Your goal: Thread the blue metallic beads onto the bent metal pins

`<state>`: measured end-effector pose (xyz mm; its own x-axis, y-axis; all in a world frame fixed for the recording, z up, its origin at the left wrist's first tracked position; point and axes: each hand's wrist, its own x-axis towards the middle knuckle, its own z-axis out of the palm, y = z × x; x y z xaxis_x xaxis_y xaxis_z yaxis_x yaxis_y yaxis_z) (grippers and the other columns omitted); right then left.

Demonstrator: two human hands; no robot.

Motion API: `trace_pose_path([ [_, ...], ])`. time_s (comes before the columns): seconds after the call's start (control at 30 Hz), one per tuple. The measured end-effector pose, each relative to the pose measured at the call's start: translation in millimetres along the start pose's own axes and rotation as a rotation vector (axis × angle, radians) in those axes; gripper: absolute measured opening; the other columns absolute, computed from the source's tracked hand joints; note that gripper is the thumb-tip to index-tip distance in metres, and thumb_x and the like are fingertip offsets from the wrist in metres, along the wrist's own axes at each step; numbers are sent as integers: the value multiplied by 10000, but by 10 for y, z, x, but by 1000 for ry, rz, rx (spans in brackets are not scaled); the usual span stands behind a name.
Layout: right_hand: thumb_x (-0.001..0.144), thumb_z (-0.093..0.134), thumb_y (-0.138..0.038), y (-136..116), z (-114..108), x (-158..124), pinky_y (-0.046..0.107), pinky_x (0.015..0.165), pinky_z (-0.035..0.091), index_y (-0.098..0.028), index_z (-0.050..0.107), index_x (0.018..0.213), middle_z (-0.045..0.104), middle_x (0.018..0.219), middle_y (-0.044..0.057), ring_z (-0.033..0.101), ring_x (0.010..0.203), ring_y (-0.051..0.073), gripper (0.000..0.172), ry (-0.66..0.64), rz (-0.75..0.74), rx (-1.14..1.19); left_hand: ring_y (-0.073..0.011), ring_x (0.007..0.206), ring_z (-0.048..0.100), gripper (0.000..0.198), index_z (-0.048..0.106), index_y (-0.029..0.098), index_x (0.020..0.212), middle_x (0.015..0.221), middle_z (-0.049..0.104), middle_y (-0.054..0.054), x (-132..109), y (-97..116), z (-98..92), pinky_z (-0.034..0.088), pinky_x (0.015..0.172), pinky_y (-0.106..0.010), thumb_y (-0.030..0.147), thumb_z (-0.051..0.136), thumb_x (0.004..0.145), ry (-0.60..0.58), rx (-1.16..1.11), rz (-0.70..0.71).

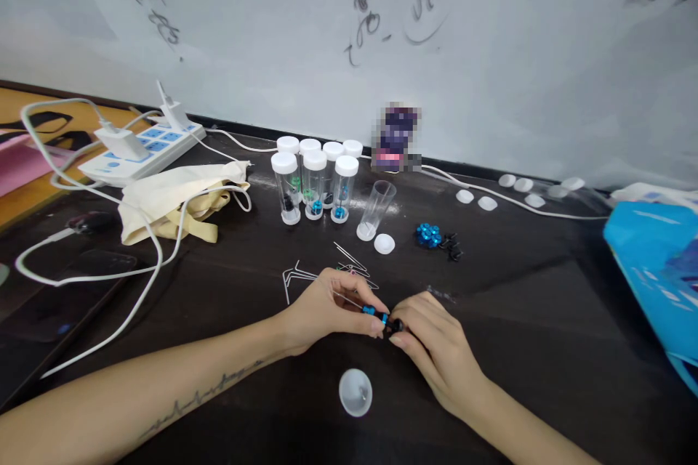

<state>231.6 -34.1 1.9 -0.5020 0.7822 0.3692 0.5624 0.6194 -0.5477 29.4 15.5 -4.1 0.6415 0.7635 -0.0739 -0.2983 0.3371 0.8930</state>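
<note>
My left hand (332,305) pinches a small blue metal part (369,310) between thumb and fingers, and a thin metal rod runs back from it under the palm. Close against it, my right hand (436,341) grips a small black piece (395,325) with a round end. The blue and black pieces meet between my fingertips; whether they are joined I cannot tell. Beyond my left hand lie several L-shaped hex keys (297,275), some partly hidden. A small translucent cup (355,394) stands nearer to me, below the hands.
Capped see-through tubes (315,189) stand grouped at the back, beside an uncapped, tilted-looking tube (377,211) and a white cap (384,244). Blue parts (428,235) and black clips (451,247) lie right of them. A power strip (147,152), cloth bag (163,196), phone (397,138) and blue bag (648,269) surround.
</note>
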Motion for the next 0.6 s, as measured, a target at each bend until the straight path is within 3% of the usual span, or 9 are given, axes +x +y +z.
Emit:
trace_pose_path([
  [0.1, 957, 541, -254, 1, 6, -4, 321, 701, 405, -184, 551, 957, 579, 847, 49, 528, 764, 186, 70, 53, 2, -3, -80, 630, 644, 176, 753, 150, 778, 702, 683, 9, 0, -1, -3, 512, 630, -181, 113, 832, 626, 18, -11, 10],
  [0.23, 939, 575, -240, -1, 13, -15, 318, 710, 410, -188, 549, 963, 588, 853, 47, 539, 771, 184, 63, 68, -15, 9, -78, 621, 643, 171, 751, 149, 778, 692, 678, 10, 1, -12, -7, 518, 634, -187, 115, 830, 630, 11, -15, 10],
  [0.43, 1014, 382, -304, -8, 9, -1, 347, 684, 389, -175, 557, 821, 579, 725, 39, 509, 671, 180, 291, 12, -25, -2, -104, 647, 665, 180, 741, 145, 767, 705, 687, -4, -1, -14, -4, 525, 630, -205, 126, 839, 617, -18, 7, -5],
  [0.6, 1003, 423, -280, -25, -5, 14, 332, 682, 408, -176, 570, 853, 599, 756, 41, 536, 685, 175, 234, 29, -12, -20, -100, 644, 652, 182, 744, 145, 773, 699, 689, -5, -1, -6, -1, 519, 630, -203, 133, 838, 618, 5, 14, -2],
])
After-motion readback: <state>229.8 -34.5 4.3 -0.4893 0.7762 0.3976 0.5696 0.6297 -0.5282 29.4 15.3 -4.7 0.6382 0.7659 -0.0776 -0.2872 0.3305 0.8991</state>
